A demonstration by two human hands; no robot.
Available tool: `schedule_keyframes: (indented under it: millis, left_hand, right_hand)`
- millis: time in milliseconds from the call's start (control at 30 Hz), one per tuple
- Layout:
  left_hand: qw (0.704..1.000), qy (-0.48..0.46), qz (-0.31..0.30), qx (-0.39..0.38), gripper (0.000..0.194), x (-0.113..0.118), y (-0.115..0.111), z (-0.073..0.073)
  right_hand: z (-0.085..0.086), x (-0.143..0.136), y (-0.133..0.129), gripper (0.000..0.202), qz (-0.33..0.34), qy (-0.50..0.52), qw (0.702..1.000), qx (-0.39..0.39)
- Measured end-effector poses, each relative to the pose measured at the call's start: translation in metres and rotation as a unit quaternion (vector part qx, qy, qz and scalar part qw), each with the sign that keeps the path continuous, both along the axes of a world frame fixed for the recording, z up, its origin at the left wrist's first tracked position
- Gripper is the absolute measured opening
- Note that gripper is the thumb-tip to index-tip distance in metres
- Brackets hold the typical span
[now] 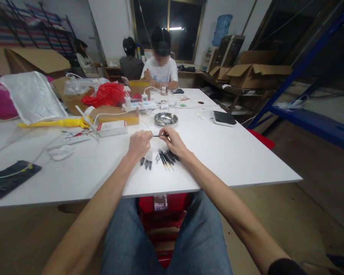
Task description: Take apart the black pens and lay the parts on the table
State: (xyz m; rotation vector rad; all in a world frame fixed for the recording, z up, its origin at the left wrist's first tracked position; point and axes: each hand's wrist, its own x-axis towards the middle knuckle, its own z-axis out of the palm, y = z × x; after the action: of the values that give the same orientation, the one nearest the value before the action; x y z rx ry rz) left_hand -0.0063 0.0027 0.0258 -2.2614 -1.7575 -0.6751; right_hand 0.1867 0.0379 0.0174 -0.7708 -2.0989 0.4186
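Above the white table (240,152), my two hands meet with a thin dark pen (156,135) held level between them. My left hand (140,145) is closed around its left end, and the fingers of my right hand (173,140) pinch its right end. Both ends are hidden by the fingers. Just below my hands lie several clear tubes with black ends (146,164), some tiny grey pieces (157,158), and several slim black pen refills with yellowish tips (163,158). Darker black pen parts (171,156) lie partly beneath my right hand.
A shiny metal bowl (166,119) with small items stands just beyond my hands. To the left are a white box (112,128), a yellow tool-like object (60,123), a red bag (106,94) and a black device (13,178). A person (160,68) sits across the table.
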Motion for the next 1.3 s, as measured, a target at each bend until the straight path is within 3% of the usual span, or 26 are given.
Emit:
schedule_keyframes:
  millis: [233,400,700,933,1167,1300]
  left_hand:
    - [0.999,0.006,0.024,-0.027,0.029,-0.001,0.001,0.0]
    - [0.999,-0.006,0.0,-0.031,0.028,0.003,0.006,-0.003]
    - [0.999,-0.01,-0.003,-0.041,0.03,-0.006,0.006,-0.002]
    - [0.999,-0.026,0.003,-0.04,0.031,-0.003,0.011,-0.008]
    - [0.998,-0.054,-0.005,-0.038,0.031,-0.007,0.012,-0.01]
    - [0.998,-0.056,-0.006,-0.039,0.031,-0.008,0.012,-0.007]
  right_hand:
    - [-0.005,0.002,0.0,0.03,-0.039,-0.068,0.995,-0.063]
    - [-0.008,0.007,0.001,0.01,-0.043,-0.012,0.999,0.001]
    - [-0.017,0.01,0.006,0.031,-0.079,-0.069,0.994,0.003]
    - [-0.013,0.008,0.005,0.01,-0.068,-0.009,0.997,0.024]
    - [-0.009,0.006,-0.001,0.023,-0.033,-0.037,0.998,-0.035]
    - [-0.009,0.002,-0.002,0.015,-0.027,0.005,1.0,-0.008]
